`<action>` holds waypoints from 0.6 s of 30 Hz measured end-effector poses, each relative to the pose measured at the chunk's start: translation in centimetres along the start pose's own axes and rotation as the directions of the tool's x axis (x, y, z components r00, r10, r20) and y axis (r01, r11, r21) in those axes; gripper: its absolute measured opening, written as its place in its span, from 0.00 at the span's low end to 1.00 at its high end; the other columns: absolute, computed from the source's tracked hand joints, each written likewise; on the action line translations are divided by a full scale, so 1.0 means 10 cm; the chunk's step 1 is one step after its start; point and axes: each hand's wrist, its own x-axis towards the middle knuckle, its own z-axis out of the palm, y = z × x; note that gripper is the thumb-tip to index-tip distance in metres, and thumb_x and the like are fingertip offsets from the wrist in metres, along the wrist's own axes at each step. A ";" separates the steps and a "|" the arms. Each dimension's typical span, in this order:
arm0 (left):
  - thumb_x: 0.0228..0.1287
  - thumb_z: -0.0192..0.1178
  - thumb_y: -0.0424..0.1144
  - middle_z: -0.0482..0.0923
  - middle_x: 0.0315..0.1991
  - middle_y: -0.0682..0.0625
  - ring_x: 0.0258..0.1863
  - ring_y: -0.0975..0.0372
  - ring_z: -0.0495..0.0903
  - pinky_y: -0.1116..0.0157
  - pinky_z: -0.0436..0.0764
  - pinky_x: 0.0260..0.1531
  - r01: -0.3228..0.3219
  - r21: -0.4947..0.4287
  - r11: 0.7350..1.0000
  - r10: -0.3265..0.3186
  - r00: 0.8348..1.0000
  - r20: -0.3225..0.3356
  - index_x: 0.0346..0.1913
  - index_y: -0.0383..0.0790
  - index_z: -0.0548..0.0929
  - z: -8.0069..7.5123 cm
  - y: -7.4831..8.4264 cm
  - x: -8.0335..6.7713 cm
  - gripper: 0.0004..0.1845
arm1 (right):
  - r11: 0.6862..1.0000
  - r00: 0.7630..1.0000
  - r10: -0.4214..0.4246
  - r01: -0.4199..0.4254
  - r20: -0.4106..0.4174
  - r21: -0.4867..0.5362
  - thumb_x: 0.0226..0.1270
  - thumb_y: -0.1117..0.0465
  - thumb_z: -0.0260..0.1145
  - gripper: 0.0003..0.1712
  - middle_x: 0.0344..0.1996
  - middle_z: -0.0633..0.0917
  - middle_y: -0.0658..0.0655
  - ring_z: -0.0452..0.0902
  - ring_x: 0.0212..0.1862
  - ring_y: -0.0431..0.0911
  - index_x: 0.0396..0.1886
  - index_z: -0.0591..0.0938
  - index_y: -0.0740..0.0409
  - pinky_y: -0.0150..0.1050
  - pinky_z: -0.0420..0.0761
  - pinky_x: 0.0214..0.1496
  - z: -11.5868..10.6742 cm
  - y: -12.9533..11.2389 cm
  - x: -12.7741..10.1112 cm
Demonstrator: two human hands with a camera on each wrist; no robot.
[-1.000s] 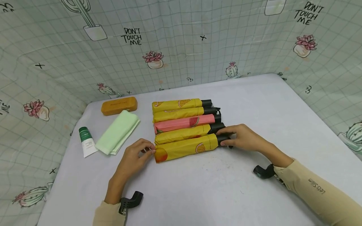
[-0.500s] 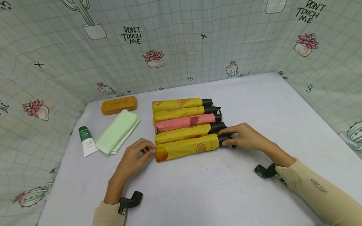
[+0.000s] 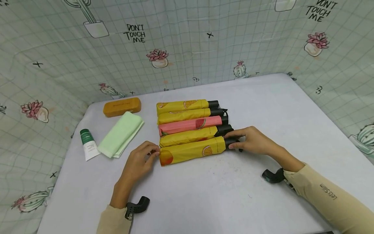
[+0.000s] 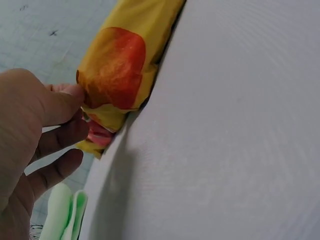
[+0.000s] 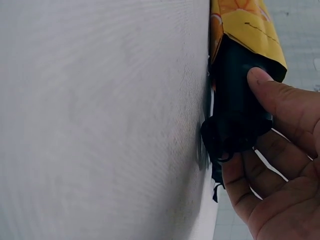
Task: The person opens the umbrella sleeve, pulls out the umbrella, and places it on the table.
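Umbrella nearest the person (image 3: 191,151), folded and sheathed in yellow fabric printed with orange fruit, lies near the middle of the white table (image 3: 263,107) with its long axis running left to right, tilted a little so the handle end sits farther back. It is the near one of a row of five, touching the next yellow umbrella (image 3: 188,136) along its far side; beyond that come a pink umbrella (image 3: 190,125) with a watermelon print and two more yellow ones, all parallel with their black handles to the right.

The right hand (image 3: 254,141) grasps the black handle (image 5: 240,100) at the right end, thumb on top and fingers curled beneath, as the right wrist view shows plainly. The left hand (image 3: 140,161) is at the opposite end, its thumb and fingertips pressed against the rounded fabric tip (image 4: 112,75); whether it truly pinches the cloth or only touches it I cannot tell for sure. So each hand has its own end, and the umbrella spans the gap between them.

The sleeve is soft, slightly creased cloth; the handle is hard, matte plastic with a loop of cord. To the left lie a folded pale green cloth (image 3: 121,135), a white tube with a green cap (image 3: 88,145) and, farther back, an oblong orange case (image 3: 122,107).
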 end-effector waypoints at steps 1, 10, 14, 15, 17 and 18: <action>0.57 0.72 0.27 0.81 0.38 0.52 0.34 0.64 0.79 0.64 0.82 0.33 0.008 -0.004 1.000 -0.008 1.000 0.002 0.36 0.38 0.84 0.00 0.00 0.00 0.08 | 1.000 1.000 0.000 0.000 -0.002 0.001 0.60 0.54 0.77 0.21 0.49 0.87 0.49 0.74 0.42 0.47 0.54 0.87 0.45 0.45 0.74 0.46 0.00 0.00 0.00; 0.55 0.73 0.27 0.82 0.42 0.54 0.34 0.64 0.79 0.66 0.81 0.34 0.055 -0.161 0.985 -0.049 0.998 0.043 0.41 0.40 0.87 -0.02 -0.02 -0.02 0.11 | 1.000 1.000 0.000 0.000 0.006 0.005 0.60 0.53 0.77 0.21 0.50 0.87 0.49 0.74 0.42 0.48 0.54 0.86 0.45 0.45 0.73 0.45 0.03 0.01 -0.01; 0.55 0.72 0.27 0.82 0.39 0.53 0.37 0.62 0.80 0.68 0.80 0.38 0.010 -0.093 0.996 -0.009 1.000 0.012 0.38 0.39 0.86 0.02 -0.01 0.00 0.09 | 1.000 1.000 -0.017 0.017 0.001 -0.011 0.61 0.54 0.76 0.21 0.48 0.87 0.48 0.75 0.41 0.46 0.54 0.86 0.45 0.44 0.74 0.44 0.01 0.00 0.00; 0.56 0.71 0.27 0.81 0.39 0.53 0.39 0.62 0.79 0.68 0.80 0.39 0.001 -0.072 0.997 0.000 1.000 0.015 0.38 0.39 0.85 0.04 -0.01 0.00 0.08 | 1.000 1.000 -0.019 0.019 0.000 -0.016 0.61 0.54 0.76 0.21 0.48 0.87 0.48 0.75 0.40 0.46 0.54 0.86 0.45 0.44 0.73 0.44 0.01 0.00 0.00; 0.58 0.70 0.27 0.79 0.40 0.52 0.40 0.62 0.78 0.67 0.80 0.40 -0.005 -0.044 0.999 0.006 1.000 0.028 0.39 0.38 0.83 0.06 0.00 0.01 0.08 | 1.000 1.000 -0.016 0.016 -0.001 -0.019 0.61 0.54 0.76 0.21 0.48 0.87 0.48 0.74 0.41 0.46 0.54 0.86 0.45 0.44 0.73 0.44 0.00 0.00 0.01; 0.60 0.69 0.28 0.78 0.40 0.52 0.40 0.62 0.78 0.66 0.80 0.39 -0.006 -0.035 0.999 0.007 0.999 0.034 0.39 0.39 0.82 0.06 0.00 0.02 0.08 | 1.000 1.000 -0.012 0.012 -0.001 -0.017 0.61 0.54 0.76 0.21 0.48 0.87 0.48 0.74 0.41 0.47 0.55 0.86 0.45 0.44 0.73 0.44 0.00 0.00 0.01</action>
